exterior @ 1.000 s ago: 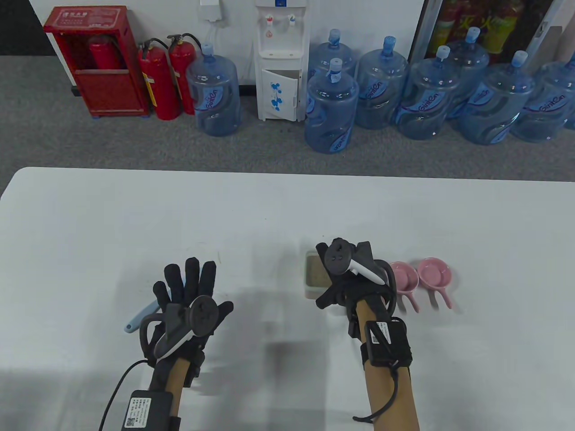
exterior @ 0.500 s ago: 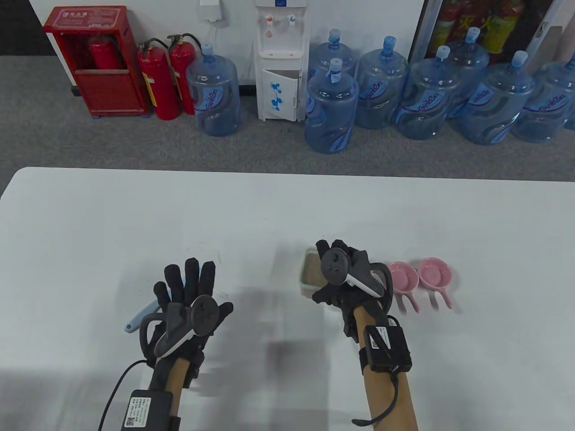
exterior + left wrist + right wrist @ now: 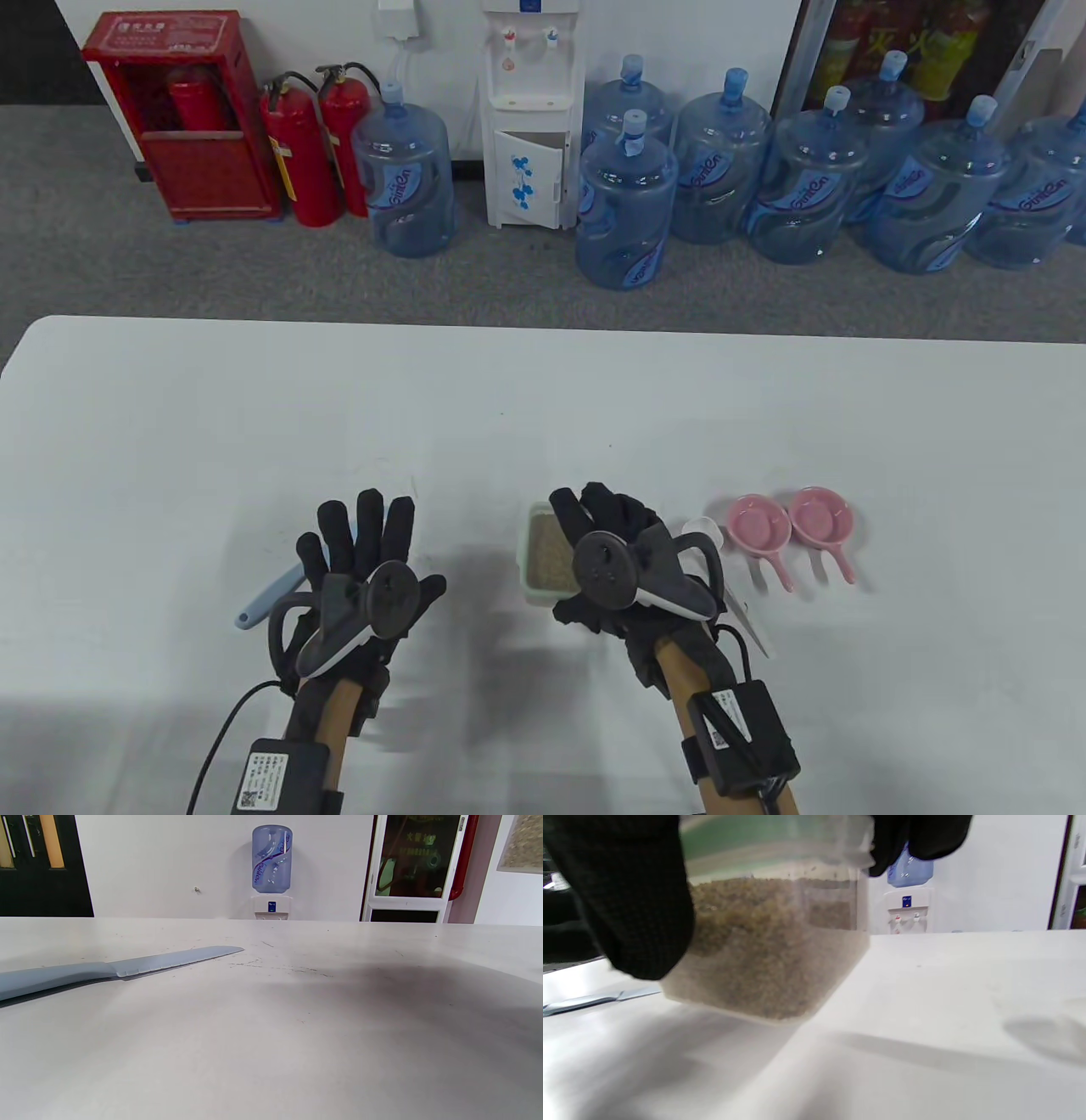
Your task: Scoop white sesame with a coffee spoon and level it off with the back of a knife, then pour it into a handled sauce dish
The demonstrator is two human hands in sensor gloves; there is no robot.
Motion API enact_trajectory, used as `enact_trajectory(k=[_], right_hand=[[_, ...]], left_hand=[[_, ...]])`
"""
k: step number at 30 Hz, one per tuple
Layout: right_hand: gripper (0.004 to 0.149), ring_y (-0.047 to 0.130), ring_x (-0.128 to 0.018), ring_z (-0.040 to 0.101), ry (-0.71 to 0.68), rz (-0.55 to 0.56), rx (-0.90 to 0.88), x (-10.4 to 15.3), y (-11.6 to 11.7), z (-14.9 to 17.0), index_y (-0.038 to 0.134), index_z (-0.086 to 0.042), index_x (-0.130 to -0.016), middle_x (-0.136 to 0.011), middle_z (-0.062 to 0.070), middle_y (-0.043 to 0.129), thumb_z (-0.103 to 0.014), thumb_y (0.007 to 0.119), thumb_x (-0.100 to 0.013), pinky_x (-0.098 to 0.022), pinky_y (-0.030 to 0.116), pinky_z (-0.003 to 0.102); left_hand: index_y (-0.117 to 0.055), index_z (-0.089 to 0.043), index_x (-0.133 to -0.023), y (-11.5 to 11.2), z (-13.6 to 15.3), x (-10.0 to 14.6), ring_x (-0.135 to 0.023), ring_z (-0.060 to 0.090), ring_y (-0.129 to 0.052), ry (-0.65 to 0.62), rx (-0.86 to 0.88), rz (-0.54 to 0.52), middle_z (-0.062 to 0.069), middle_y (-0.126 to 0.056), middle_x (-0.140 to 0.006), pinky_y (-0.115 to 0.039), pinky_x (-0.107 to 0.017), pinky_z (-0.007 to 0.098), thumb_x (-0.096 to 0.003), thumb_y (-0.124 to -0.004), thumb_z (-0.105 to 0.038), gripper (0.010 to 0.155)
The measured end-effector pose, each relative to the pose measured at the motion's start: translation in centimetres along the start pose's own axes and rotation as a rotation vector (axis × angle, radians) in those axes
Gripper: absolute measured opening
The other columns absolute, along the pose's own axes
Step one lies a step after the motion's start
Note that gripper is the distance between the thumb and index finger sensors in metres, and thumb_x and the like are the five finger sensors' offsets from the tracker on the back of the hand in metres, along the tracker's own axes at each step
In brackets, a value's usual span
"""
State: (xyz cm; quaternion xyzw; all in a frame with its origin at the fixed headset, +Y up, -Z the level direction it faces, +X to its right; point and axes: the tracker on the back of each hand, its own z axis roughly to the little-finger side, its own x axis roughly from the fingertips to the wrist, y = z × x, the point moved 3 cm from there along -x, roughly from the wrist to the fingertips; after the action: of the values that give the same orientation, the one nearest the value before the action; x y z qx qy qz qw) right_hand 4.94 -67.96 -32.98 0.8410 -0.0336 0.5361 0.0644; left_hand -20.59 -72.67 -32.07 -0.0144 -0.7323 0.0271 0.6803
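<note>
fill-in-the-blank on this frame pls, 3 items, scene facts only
1. The right hand grips the container of ____.
2. The two pink sauce dishes lie on the container's ____ side in the table view.
3. The knife lies flat on the ____.

Answers: sesame; right; table

The setting is an office or institutional utility area, not a home. A white worktable (image 3: pixel 254 399) stands on grey carpet (image 3: pixel 102 263). Along the far wall: a red fire-extinguisher cabinet (image 3: pixel 182 119), two red fire extinguishers (image 3: pixel 318 153) beside it, a white water dispenser (image 3: pixel 532 110), and a row of blue bottled-water jugs (image 3: pixel 764 187) stored on the floor. The left wrist view shows a second dispenser (image 3: pixel 272 870) against a plain wall, with a glazed door (image 3: pixel 418 861) to its right.
</note>
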Motion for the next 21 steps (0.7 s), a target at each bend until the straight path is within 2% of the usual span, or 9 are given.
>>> enact_trajectory(k=[11,21], right_hand=[[0.117,0.05,-0.109,0.054,-0.009,-0.074,-0.051,0.8,5.4,-2.3,0.034,-0.015,-0.123,-0.125,0.028,0.032,-0.056,0.102,-0.038,-0.078,0.048,0.07],[0.117,0.05,-0.109,0.053,-0.001,-0.086,-0.046,0.8,6.4,-2.2,0.033,-0.017,-0.123,-0.125,0.027,0.031,-0.057,0.101,-0.038,-0.078,0.048,0.07]], left_hand=[[-0.002,-0.031,-0.115,-0.2,-0.4,0.1,-0.11,0.052,-0.003,-0.005,-0.008,0.017,0.008,-0.001,-0.124,-0.021,-0.078,0.071,-0.0513,-0.051,-0.068,0.088],[-0.003,-0.032,-0.115,-0.4,-0.3,0.0,-0.11,0.052,-0.003,0.0,-0.004,0.038,0.008,-0.001,-0.124,-0.021,-0.078,0.071,-0.0512,-0.051,-0.068,0.088]])
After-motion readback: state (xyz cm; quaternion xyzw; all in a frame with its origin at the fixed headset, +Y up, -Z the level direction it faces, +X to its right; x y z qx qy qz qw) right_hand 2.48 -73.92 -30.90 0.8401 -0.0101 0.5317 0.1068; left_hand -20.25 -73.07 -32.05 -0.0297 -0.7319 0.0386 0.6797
